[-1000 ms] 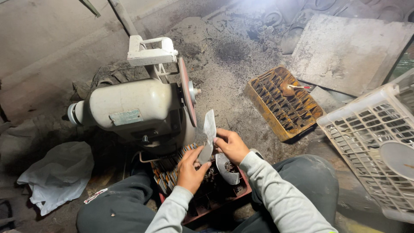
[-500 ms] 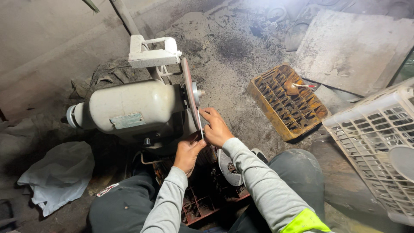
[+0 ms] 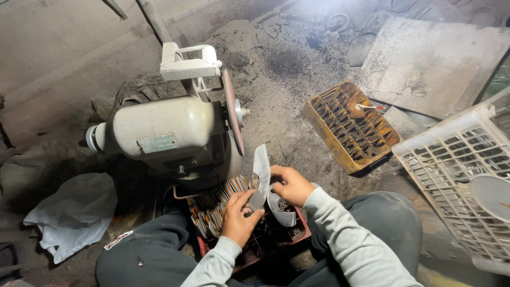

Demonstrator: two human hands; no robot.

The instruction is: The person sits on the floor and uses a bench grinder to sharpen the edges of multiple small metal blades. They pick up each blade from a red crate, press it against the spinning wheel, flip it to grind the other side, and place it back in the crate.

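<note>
Gritty concrete floor [image 3: 297, 106] (dust everywhere) under grinder [image 3: 170, 135].

Person: bare left hand [image 3: 238, 219] and right hand [image 3: 291, 185], light grey long sleeves [image 3: 355, 248], dark dusty trousers [image 3: 149, 258] with small white patch near the left knee.

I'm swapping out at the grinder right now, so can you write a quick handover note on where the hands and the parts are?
Left hand: grips the lower end of a flat metal blade.
Right hand: pinches the same blade near its middle, holding it upright.
The blade is just in front of the grinding wheel of the bench grinder, not touching it.
A red crate between the knees holds more pieces stacked on edge; a bent metal strip lies on it under the right hand.
Done or left: the pictures do not show which pieces are ground; the held blade is off the wheel.
</note>
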